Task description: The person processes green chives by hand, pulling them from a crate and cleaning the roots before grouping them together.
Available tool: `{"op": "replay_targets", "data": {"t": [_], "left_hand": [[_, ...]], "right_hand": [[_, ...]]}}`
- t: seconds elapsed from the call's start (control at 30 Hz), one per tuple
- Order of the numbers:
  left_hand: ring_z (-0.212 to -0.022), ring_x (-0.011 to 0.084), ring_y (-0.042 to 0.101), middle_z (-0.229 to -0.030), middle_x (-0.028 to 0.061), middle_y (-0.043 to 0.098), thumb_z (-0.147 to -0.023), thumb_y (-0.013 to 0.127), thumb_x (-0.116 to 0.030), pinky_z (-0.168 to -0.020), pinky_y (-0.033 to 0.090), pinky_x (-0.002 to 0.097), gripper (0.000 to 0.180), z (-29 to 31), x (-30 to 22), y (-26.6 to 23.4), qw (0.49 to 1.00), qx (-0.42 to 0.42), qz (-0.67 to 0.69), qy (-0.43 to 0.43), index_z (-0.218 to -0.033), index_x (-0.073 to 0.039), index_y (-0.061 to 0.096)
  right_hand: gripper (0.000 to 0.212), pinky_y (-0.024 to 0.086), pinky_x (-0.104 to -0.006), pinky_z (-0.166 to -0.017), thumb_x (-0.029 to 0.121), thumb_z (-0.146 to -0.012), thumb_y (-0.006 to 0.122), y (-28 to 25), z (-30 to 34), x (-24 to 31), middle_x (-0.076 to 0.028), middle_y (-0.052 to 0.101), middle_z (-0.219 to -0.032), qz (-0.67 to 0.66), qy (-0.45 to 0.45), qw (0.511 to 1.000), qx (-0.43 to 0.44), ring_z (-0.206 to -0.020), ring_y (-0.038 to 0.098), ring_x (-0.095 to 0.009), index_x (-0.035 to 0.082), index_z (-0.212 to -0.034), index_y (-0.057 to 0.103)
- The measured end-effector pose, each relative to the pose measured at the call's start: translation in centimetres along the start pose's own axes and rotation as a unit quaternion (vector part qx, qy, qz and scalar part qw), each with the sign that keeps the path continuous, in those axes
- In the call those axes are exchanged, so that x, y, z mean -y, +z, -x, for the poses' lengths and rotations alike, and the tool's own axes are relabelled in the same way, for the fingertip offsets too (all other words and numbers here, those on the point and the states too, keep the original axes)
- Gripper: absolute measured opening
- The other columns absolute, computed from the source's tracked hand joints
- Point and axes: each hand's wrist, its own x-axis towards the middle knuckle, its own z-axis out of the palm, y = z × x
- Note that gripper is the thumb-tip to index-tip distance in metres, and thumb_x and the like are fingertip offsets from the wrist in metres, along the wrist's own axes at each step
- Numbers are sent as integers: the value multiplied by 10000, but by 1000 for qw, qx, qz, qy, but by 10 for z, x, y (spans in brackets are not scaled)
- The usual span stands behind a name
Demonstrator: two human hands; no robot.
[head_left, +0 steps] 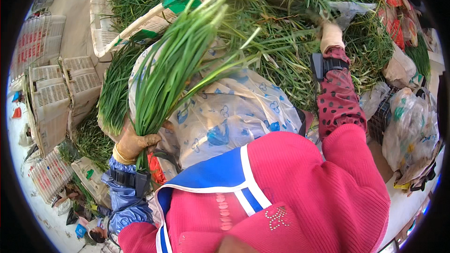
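My left hand (136, 145), in a tan glove, is closed round the lower end of a long bunch of garlic chives (180, 70). The bunch leans up and to the right over my lap, its pale ends uppermost, with a few stalks splaying out to the right. A plastic apron with blue prints (229, 117) covers my lap. My right arm stretches forward, and my right hand (331, 33) is at the far heap of loose chives (290, 56). Blur and leaves hide its fingers, so its grip cannot be made out.
A white plastic basket (101, 30) of chives stands at the far left. Several pale crates (49, 98) are stacked on the left. Another chive bundle (115, 98) lies beside my left knee. Filled clear plastic bags (408, 131) sit at the right, with red netting (398, 23) beyond them.
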Motion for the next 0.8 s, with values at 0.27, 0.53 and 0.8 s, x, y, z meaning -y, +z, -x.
{"op": "replay_targets", "data": {"t": [0.27,0.53,0.8], "left_hand": [[-486,105,489,-1084,160,659,-779,742,-106,-427,411,232,517,4,1,6,997,-56,4,48,-1231,39,537],[-486,101,505,-1117,182,641,-750,751,-97,-421,415,226,591,-2,-4,15,996,-51,28,66,-1270,33,501],[-517,128,551,-1166,183,634,-736,723,1,-434,444,235,530,-1,10,3,996,-78,42,21,-1225,39,522]], "right_hand": [[452,482,-323,-761,302,-811,649,-23,108,138,-122,657,-985,-146,-90,971,166,-859,618,-212,37,-1176,628],[409,441,-242,-619,303,-885,625,-56,118,254,-22,616,-846,-416,-201,841,281,-717,521,-91,9,-1168,613],[394,461,-275,-545,334,-854,680,-42,109,283,-38,650,-838,-374,-172,854,319,-684,580,-115,27,-1100,656]]}}
